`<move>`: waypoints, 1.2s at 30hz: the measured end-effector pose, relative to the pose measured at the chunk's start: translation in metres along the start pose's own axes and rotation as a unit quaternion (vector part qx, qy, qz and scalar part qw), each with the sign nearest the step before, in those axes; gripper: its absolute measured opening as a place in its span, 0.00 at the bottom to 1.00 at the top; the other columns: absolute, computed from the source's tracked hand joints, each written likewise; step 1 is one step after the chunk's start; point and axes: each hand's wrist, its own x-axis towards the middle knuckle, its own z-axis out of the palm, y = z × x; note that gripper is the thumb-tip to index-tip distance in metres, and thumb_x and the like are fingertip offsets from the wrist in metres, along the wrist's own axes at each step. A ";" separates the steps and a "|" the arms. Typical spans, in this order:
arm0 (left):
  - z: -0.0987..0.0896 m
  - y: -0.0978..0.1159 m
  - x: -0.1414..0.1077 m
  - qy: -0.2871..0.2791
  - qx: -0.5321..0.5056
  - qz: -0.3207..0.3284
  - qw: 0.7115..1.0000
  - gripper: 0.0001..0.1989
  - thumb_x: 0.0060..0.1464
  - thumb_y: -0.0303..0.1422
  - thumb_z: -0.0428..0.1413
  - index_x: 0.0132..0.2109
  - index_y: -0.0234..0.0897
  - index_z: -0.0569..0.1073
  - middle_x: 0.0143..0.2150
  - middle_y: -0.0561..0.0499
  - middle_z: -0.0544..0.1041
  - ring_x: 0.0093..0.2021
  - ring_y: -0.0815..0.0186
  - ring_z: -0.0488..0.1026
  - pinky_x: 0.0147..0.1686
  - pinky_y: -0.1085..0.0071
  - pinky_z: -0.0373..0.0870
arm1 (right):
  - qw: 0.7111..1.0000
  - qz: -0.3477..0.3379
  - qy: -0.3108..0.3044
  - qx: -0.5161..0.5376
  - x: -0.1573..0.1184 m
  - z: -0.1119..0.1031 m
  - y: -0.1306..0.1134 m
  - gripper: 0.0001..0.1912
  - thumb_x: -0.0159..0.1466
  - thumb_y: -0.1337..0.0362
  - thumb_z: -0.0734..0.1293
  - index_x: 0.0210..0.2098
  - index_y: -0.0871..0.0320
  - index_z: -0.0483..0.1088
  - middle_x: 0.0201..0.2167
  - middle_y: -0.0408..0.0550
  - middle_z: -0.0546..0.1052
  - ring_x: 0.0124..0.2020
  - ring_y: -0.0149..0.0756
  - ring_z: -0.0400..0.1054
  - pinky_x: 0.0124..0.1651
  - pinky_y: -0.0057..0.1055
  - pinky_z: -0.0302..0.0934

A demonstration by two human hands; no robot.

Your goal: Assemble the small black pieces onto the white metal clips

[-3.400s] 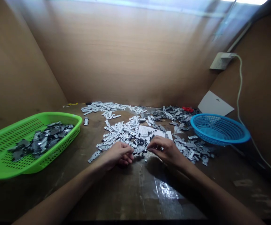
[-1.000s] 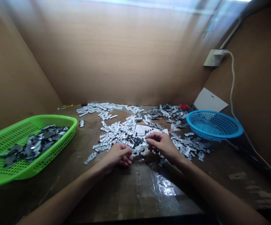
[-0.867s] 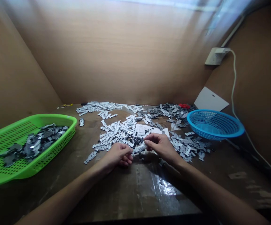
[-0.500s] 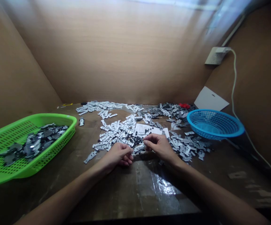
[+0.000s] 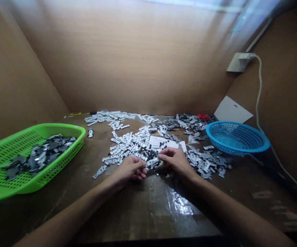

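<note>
Your left hand (image 5: 130,168) and right hand (image 5: 175,161) pinch a white metal strip (image 5: 152,163) between fingertips. Its long axis runs roughly left-right, slightly tilted, just below the paper sheet (image 5: 162,141).

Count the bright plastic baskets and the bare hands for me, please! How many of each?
Green rectangular plastic basket: 1
Blue round plastic basket: 1
Left hand: 1
Right hand: 1
Total: 4
</note>
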 end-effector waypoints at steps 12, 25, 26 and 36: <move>-0.001 0.001 -0.001 0.002 0.008 0.057 0.998 0.16 0.48 0.44 0.56 0.31 0.33 0.68 0.27 0.49 0.75 0.24 0.73 0.72 0.23 0.80 0.65 | 0.996 0.076 -0.045 0.029 0.001 -0.003 -0.004 0.19 0.52 0.51 0.69 0.32 0.63 0.73 0.17 0.41 0.70 0.14 0.23 0.57 0.16 0.20 0.49; -0.002 0.001 0.000 0.001 0.008 0.076 0.997 0.16 0.48 0.44 0.56 0.31 0.33 0.68 0.26 0.49 0.76 0.24 0.71 0.73 0.24 0.78 0.66 | 0.983 0.123 -0.108 0.086 0.006 -0.004 0.009 0.21 0.54 0.49 0.67 0.25 0.65 0.71 0.13 0.40 0.66 0.13 0.21 0.54 0.14 0.17 0.45; -0.002 0.000 0.000 0.000 0.009 0.074 0.997 0.16 0.48 0.44 0.56 0.31 0.33 0.68 0.26 0.49 0.76 0.24 0.71 0.73 0.24 0.78 0.66 | 0.983 0.123 -0.107 0.082 0.006 -0.004 0.009 0.21 0.54 0.49 0.67 0.25 0.65 0.71 0.13 0.40 0.65 0.13 0.21 0.54 0.14 0.17 0.45; -0.004 -0.004 0.003 -0.009 0.042 0.048 0.998 0.17 0.48 0.45 0.54 0.34 0.35 0.67 0.26 0.50 0.75 0.24 0.69 0.73 0.22 0.77 0.66 | 0.994 0.080 -0.078 0.015 0.000 -0.001 0.000 0.20 0.54 0.49 0.66 0.23 0.62 0.67 0.11 0.38 0.63 0.11 0.22 0.52 0.15 0.20 0.45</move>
